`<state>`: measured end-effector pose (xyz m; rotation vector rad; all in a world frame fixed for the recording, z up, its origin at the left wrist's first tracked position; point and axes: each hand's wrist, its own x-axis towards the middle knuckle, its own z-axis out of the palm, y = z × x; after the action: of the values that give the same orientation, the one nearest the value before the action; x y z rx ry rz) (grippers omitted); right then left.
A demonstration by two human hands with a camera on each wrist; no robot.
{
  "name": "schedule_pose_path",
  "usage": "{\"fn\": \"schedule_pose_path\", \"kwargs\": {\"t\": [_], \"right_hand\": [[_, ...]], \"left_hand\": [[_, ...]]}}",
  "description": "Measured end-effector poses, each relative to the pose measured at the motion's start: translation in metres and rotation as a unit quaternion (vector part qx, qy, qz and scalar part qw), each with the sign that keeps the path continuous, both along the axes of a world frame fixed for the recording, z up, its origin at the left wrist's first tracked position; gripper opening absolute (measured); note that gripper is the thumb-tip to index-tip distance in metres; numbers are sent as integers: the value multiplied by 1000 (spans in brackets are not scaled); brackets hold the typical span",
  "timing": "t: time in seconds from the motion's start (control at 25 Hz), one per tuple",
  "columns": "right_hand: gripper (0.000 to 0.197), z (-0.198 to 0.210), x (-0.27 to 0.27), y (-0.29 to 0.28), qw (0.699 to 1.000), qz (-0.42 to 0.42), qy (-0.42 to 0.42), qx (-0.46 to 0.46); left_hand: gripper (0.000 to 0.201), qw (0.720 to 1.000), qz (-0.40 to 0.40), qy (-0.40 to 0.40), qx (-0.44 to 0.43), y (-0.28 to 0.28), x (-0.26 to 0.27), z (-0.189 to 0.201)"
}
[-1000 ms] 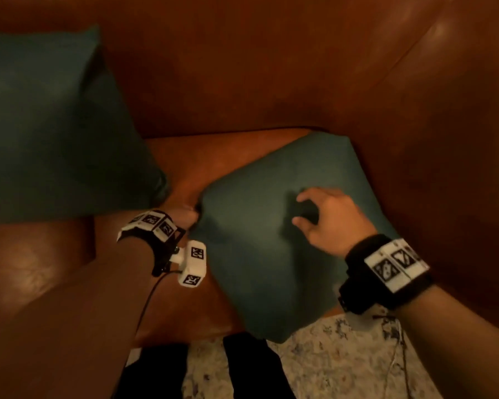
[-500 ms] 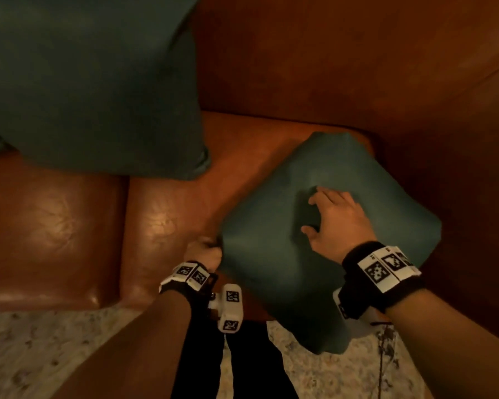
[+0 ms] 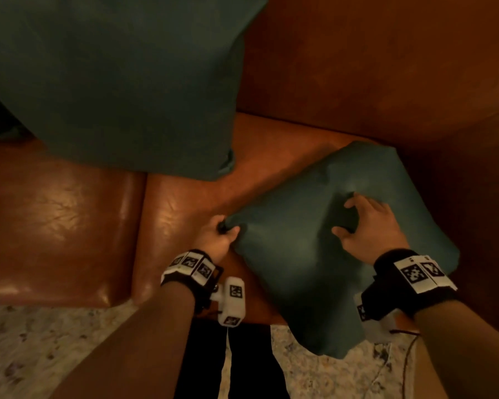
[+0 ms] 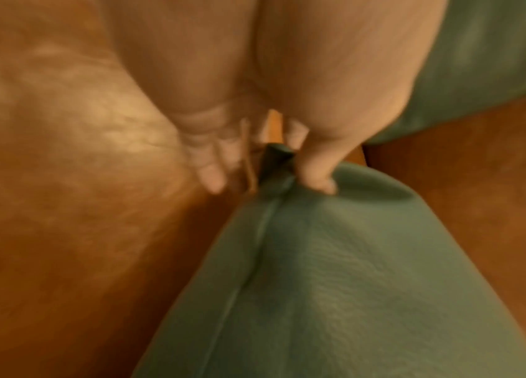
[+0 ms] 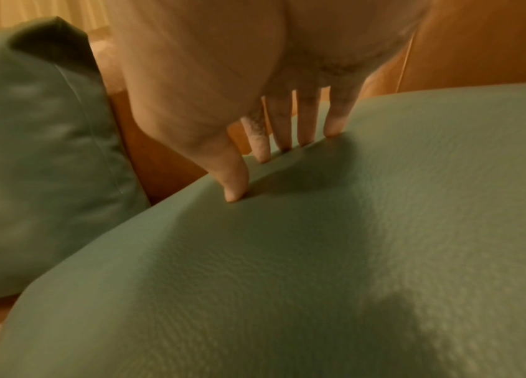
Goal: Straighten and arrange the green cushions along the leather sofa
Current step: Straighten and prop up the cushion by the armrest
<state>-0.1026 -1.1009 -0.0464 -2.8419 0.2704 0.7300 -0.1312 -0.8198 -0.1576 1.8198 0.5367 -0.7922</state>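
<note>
A small green cushion (image 3: 300,254) lies flat on the right seat of the brown leather sofa (image 3: 185,203), its near corner hanging over the front edge. My left hand (image 3: 224,230) pinches its left corner between thumb and fingers; the left wrist view shows this left hand (image 4: 267,176) bunching the small cushion (image 4: 352,294) at the corner. My right hand (image 3: 343,216) presses spread fingertips into the cushion's top face. In the right wrist view, the right hand (image 5: 284,163) dents the small cushion (image 5: 319,255). A larger green cushion (image 3: 121,82) leans against the backrest at left.
The sofa's backrest (image 3: 357,67) and right armrest (image 3: 473,182) close in the small cushion at the corner. A second seat pad (image 3: 55,226) lies to the left. A pale patterned rug (image 3: 41,341) covers the floor in front, with my dark trouser legs (image 3: 242,364) against the sofa.
The head view has swung left and down, bringing the large cushion and rug into sight. Both hands stay on the small cushion, the left still holding its corner, and the right fingers dig in more.
</note>
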Motion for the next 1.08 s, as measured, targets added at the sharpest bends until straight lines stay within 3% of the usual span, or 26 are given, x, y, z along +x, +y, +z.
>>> {"fn": "schedule_pose_path", "kwargs": {"t": [0.04,0.12,0.16,0.24,0.32,0.4,0.48,0.52,0.56,0.68,0.8,0.84,0.92,1.0,1.08], "right_hand": [[50,0,0,0,1000,-2,3,-4],[50,1,0,-2,1000,-17,7,-4],[50,3,-2,-3,1000,-25,13,0],[50,4,-2,-5,999,-34,24,7],[51,2,-2,-4,999,-31,32,5],[50,-3,-2,-2,999,-24,33,6],[50,-4,-1,-2,999,-30,23,4],[50,-4,-1,-1,999,-30,16,4],[50,-5,-2,0,1000,-24,13,2],[50,0,6,-5,1000,-4,14,19],[53,12,28,-55,995,-55,-80,27],[59,15,34,-77,994,-83,-72,12],[70,17,33,-113,984,-172,35,28],[76,9,10,-127,959,-234,119,102],[61,2,-19,-131,951,-258,110,134]], "left_hand": [[15,997,-59,-13,45,0,7,-5],[27,977,-161,-39,135,5,19,-7],[30,970,-183,-58,151,5,24,-1],[17,968,-177,-124,131,10,33,4],[25,986,-61,-128,93,15,34,3],[36,980,174,-74,68,19,30,6],[18,968,247,45,31,14,27,10],[18,976,191,106,10,9,24,11],[24,981,159,108,-26,5,21,7],[15,996,80,10,26,-5,23,4],[22,985,-17,-88,149,-10,46,17],[32,967,-60,-105,223,-5,59,22],[42,943,-58,-120,305,11,85,33],[36,942,-36,-88,321,13,102,48],[46,927,-71,-173,326,-20,98,77]]}}
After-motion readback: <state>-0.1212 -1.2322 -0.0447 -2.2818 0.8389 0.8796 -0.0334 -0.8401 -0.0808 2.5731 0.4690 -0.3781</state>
